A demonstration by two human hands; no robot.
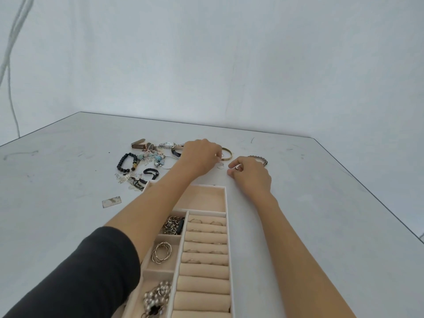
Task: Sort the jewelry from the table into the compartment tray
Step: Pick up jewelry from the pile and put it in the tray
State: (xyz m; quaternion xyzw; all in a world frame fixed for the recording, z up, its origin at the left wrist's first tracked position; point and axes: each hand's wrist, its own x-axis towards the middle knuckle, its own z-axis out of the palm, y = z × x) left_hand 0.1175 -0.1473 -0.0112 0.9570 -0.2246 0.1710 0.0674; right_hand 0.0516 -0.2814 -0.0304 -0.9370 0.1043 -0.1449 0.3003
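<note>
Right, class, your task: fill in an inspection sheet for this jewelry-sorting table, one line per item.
Surface: grey table, scuffed.
Job's things: beige tray, rings in its rolls, hoops in a left compartment; unsorted pile, watch, gold bangle and beaded bracelet on the table.
Clutter: small flat scrap left of the tray.
Grips: right hand pinches a small piece; left hand curled beside the bangle, grip unclear.
Cables: one cable hanging at far left.
Surroundings: plain white wall.
</note>
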